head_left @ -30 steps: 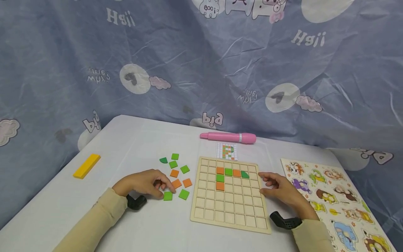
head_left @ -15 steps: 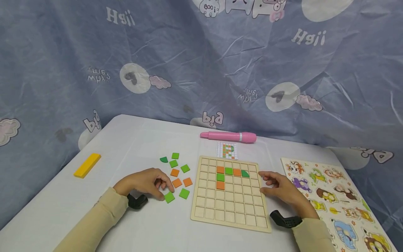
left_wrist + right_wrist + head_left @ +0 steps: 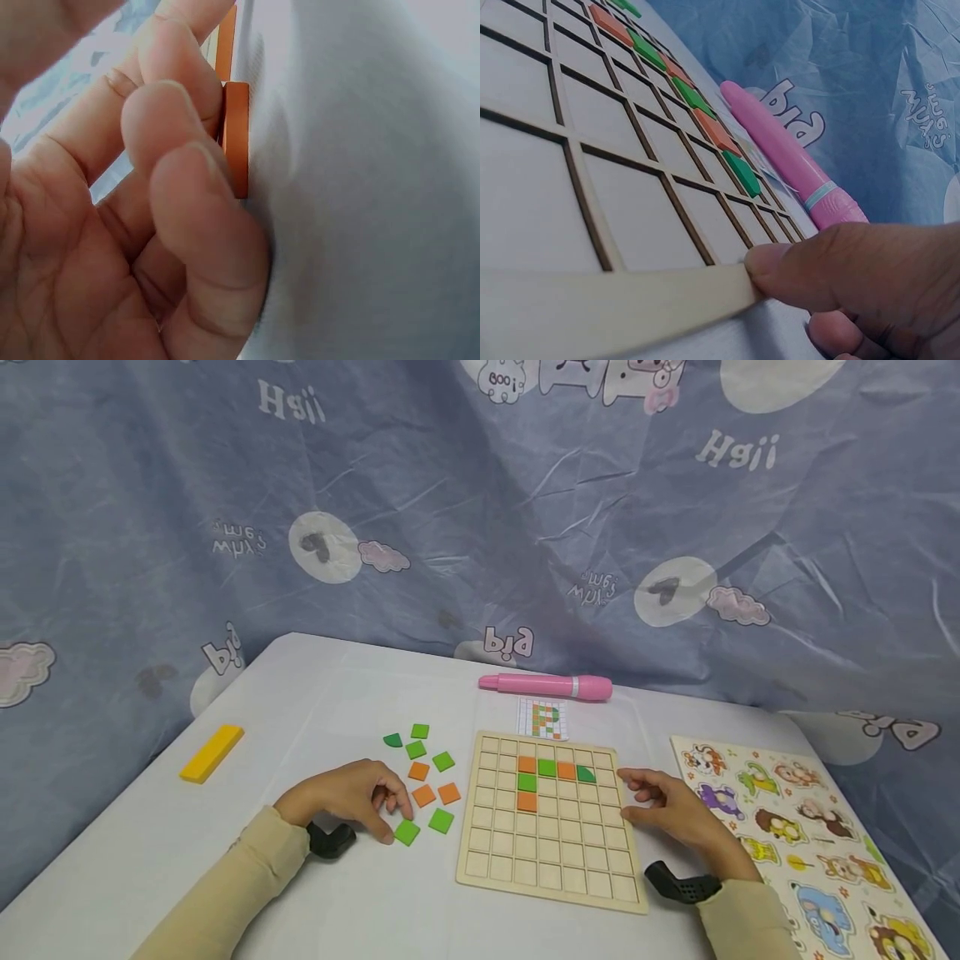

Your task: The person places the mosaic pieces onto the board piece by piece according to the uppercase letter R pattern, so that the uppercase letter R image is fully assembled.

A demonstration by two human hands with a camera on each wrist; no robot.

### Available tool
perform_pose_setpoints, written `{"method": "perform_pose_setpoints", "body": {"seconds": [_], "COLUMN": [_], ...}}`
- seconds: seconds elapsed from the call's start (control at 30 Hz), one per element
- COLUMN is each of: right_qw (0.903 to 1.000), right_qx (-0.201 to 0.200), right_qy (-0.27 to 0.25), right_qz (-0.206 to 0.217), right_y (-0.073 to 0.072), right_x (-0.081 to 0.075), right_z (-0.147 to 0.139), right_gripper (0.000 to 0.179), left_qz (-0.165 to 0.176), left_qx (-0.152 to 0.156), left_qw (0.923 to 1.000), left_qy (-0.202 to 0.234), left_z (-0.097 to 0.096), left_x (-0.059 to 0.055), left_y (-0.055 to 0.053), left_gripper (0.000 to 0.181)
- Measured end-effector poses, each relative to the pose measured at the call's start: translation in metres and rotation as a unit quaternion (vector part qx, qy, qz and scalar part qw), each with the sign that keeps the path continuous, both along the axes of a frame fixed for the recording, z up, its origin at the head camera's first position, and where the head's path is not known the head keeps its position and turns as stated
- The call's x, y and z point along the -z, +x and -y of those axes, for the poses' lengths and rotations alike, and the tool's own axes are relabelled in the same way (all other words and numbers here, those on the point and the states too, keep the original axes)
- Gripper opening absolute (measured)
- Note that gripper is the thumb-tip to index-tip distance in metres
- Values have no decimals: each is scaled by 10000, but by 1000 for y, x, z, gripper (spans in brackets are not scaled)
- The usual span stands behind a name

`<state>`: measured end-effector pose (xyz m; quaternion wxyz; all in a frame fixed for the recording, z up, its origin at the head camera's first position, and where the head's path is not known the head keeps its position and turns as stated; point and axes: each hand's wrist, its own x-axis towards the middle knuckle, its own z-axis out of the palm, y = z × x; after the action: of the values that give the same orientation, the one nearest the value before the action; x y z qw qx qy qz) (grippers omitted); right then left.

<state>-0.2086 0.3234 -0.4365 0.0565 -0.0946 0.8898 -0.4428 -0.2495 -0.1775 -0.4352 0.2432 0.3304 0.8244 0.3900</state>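
Note:
My left hand (image 3: 351, 793) rests low over the table, its index fingertip right at a green square tile (image 3: 407, 833) and the thumb tip close to another corner. The tile lies flat on the white cloth. In the left wrist view, bent fingers hide that tile, and an orange tile (image 3: 237, 142) shows beyond them. My right hand (image 3: 671, 810) touches the right edge of a wooden grid board (image 3: 551, 897) with thumb and index finger; the right wrist view has the thumb (image 3: 787, 270) on the board's corner edge. Orange tiles, green squares and a dark green quarter-round (image 3: 586, 774) sit in its cells.
Several loose tiles (image 3: 441, 820) lie between my left hand and the board. Behind the board are a pattern card (image 3: 543, 719) and a pink pen-shaped object (image 3: 536, 685). A yellow block (image 3: 212, 753) lies far left, an animal puzzle board (image 3: 787, 852) at right.
My left fingers have turned the green tile about its corner and shifted it slightly toward the board and the front. The right hand and the board have stayed put.

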Motion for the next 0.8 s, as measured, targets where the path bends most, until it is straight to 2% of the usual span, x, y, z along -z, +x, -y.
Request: {"method": "perform_pose_setpoints", "body": {"seconds": [0.27,0.57,0.67,0.8], "right_qw": [10000,10000,10000,10000], "right_qx": [17,27,8,-1], "right_qy": [31,81,53,-5], "right_qz": [9,44,-1,-53], "right_y": [1,1,0,1], "right_x": [0,-1,0,0], "right_z": [-3,0,0,0], "right_gripper": [59,60,60,59], "left_qz": [-131,-27,-91,-388], "left_qx": [18,112,139,96], "left_qw": [9999,9996,9993,9983], "left_qy": [-50,269,336,435], "left_z": [-3,-3,-5,-10], "left_x": [-1,-9,-9,-9], "left_y": [1,3,2,0], "left_gripper": [25,23,22,24]}}
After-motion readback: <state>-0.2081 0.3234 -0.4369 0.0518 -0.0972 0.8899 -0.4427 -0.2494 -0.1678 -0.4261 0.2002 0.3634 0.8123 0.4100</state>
